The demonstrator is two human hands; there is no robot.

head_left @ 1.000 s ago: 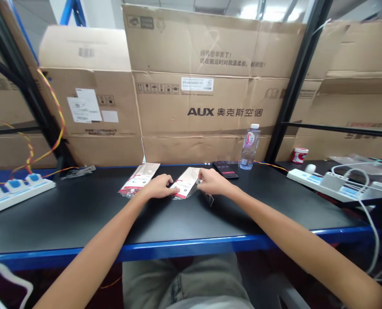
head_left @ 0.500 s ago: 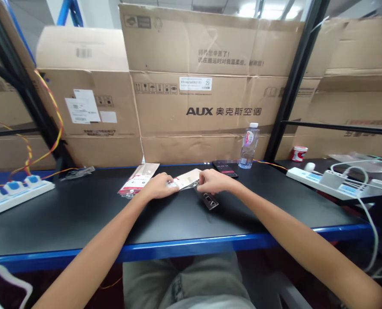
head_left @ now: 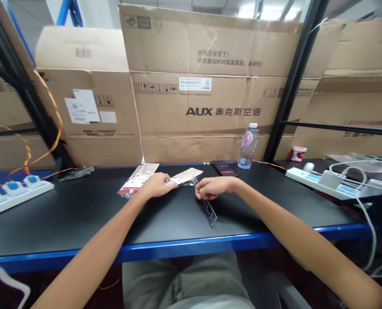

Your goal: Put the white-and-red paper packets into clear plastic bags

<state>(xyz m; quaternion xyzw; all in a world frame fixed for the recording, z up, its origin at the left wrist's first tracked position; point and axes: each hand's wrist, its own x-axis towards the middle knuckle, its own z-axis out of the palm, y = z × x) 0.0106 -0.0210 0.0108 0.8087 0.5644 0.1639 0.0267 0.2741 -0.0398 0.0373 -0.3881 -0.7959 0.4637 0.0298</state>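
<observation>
My left hand (head_left: pixel 157 185) is closed on the near end of a small pale card packet (head_left: pixel 188 175) with a clear plastic edge. Just right of it, my right hand (head_left: pixel 214 187) grips a dark, flat strip (head_left: pixel 210 210) with white outlined shapes. The strip slants toward the table's front edge, its upper part hidden by my fingers. Clear plastic shows between the packet and my right fingers; I cannot tell whether the two still join. Beside my left hand lie red-and-white printed packets (head_left: pixel 139 179) in clear plastic.
A black phone-like slab (head_left: pixel 224 169) and a water bottle (head_left: pixel 248 146) stand at the back of the black table (head_left: pixel 81 214). Power strips lie at the left (head_left: pixel 19 199) and right (head_left: pixel 322 183). Large cardboard sheets (head_left: pixel 210 141) wall off the back.
My right hand has moved slightly down toward me, drawing the dark strip away from the packet and tilting it. My left hand has barely moved.
</observation>
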